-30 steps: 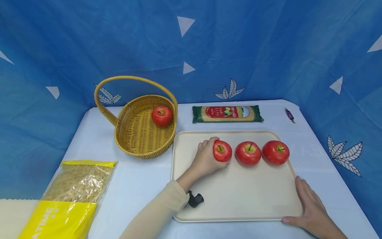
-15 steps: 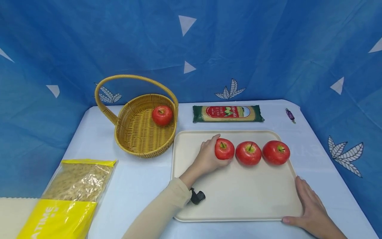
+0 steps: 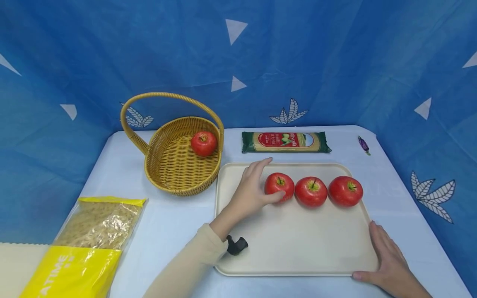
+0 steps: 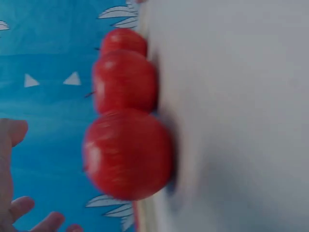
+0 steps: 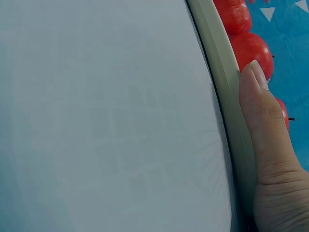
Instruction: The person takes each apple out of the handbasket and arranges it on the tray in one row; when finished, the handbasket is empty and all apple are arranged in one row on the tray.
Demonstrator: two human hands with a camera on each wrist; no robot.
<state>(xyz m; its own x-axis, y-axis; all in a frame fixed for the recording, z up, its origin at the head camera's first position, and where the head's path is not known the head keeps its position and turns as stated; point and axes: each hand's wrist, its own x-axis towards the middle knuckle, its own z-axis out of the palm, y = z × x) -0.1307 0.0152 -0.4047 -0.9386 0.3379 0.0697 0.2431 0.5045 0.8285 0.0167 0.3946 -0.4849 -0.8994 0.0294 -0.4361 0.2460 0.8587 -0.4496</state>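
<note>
Three red apples stand in a row on the cream tray (image 3: 309,240): a left apple (image 3: 282,181), a middle apple (image 3: 310,193) and a right apple (image 3: 345,191). My left hand (image 3: 246,194) is spread just left of the left apple, its thumb in front of the fruit. In the left wrist view a gap lies between the left hand's fingers and the nearest apple (image 4: 128,154). My right hand (image 3: 391,260) rests at the tray's front right corner, fingers along the right side. In the right wrist view its thumb (image 5: 265,125) lies straight along the rim.
A wicker basket (image 3: 179,193) with a tall handle holds another apple (image 3: 203,143). Behind the tray lies a pack of spaghetti (image 3: 285,142). A purple wrapped candy (image 3: 363,145) is at the back right, and a yellow clear-fronted bag (image 3: 89,240) lies at the left.
My left hand first shifted the left apple slightly right, close to the middle apple. It has since let go and drawn back leftward with fingers spread. The right hand has stayed put.
</note>
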